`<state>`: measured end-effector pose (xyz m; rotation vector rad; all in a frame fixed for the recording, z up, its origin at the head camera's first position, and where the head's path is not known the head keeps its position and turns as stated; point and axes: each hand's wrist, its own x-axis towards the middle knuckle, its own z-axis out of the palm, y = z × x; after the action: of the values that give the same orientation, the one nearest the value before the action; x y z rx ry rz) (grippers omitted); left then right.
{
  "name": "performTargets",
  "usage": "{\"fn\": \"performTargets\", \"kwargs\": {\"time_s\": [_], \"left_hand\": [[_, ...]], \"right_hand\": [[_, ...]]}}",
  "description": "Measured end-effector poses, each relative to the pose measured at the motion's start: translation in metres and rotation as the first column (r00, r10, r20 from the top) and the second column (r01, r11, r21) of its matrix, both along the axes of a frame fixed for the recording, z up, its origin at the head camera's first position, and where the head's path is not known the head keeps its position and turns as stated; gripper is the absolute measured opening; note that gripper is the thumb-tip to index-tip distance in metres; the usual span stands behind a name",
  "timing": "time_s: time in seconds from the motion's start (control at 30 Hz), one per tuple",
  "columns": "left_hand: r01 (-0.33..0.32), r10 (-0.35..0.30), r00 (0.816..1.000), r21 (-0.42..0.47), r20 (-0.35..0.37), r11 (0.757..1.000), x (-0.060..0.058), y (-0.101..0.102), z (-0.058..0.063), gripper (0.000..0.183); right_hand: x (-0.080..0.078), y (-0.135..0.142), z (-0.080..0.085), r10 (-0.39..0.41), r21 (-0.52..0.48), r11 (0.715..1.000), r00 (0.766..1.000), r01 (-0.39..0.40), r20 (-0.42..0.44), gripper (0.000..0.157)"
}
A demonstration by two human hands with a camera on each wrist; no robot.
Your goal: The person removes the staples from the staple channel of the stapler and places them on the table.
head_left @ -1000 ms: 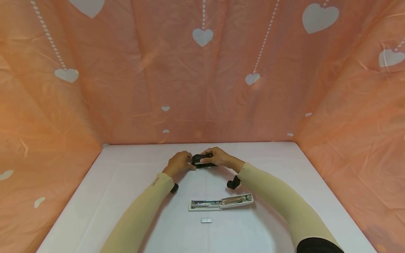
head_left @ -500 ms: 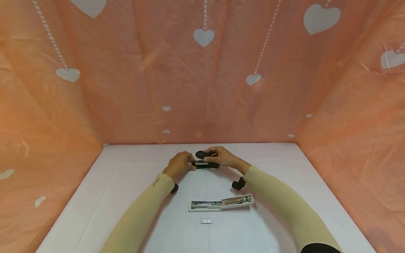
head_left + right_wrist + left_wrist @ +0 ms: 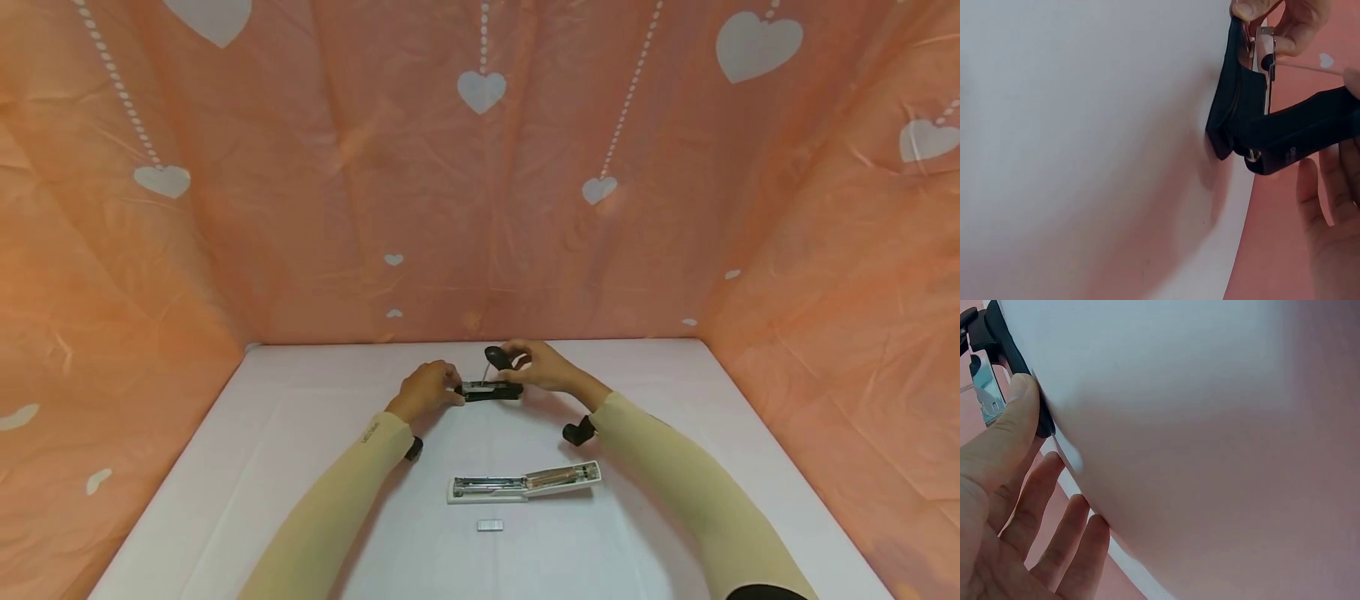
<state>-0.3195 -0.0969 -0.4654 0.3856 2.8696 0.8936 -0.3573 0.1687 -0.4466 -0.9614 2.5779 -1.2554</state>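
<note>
Two hands work on one black stapler point(image 3: 491, 388) at the far middle of the white counter point(image 3: 225, 475). In the head view, our left hand point(image 3: 423, 390) pinches the front end of its base, and our right hand point(image 3: 542, 367) has fingers curled around the black top arm point(image 3: 497, 357), lifted up and back on the hinge. We judge that the spring could snap the arm down on our left fingertips if the right grip slips. Nearer to us lie a white stapler point(image 3: 523, 482), opened flat, and a small strip of staples point(image 3: 490, 524); a sleeve could push them off position.

From the left wrist view, the left thumb point(image 3: 1004, 434) presses on the black base point(image 3: 1013, 359), and the other fingers are spread and relaxed below the counter edge. With so light a hold, we think the base may slide.

From the right wrist view, the right hand point(image 3: 1329, 206) holds the raised arm point(image 3: 1310, 134), and the metal staple channel point(image 3: 1265, 50) is open to view. Its sharp edge could scratch a finger.

All around the counter hangs an orange cloth point(image 3: 315, 183) with white hearts, on three sides.
</note>
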Motion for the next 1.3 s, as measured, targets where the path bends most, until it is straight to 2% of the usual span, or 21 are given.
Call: {"fn": "performTargets", "kwargs": {"time_s": [0.2,0.53,0.83,1.3], "left_hand": [[-0.004,0.004,1.0,0.003,0.002,1.0,0.002,0.0,0.001,0.028],[0.001,-0.001,1.0,0.009,0.007,1.0,0.008,0.003,0.007,0.028],[-0.005,0.005,1.0,0.014,0.01,1.0,0.008,0.0,0.006,0.028],[-0.013,0.013,1.0,0.012,0.002,1.0,0.004,0.001,0.001,0.029]], "right_hand": [[0.001,0.006,0.001,-0.015,-0.024,1.0,1.0,0.015,0.001,0.037],[0.006,0.016,0.002,-0.03,-0.095,0.995,0.998,0.035,0.055,0.034],[0.007,0.022,-0.001,-0.015,-0.168,0.986,0.998,0.027,0.069,0.031],[0.004,0.036,-0.012,0.011,-0.301,0.953,0.994,0.023,0.109,0.025]]}}
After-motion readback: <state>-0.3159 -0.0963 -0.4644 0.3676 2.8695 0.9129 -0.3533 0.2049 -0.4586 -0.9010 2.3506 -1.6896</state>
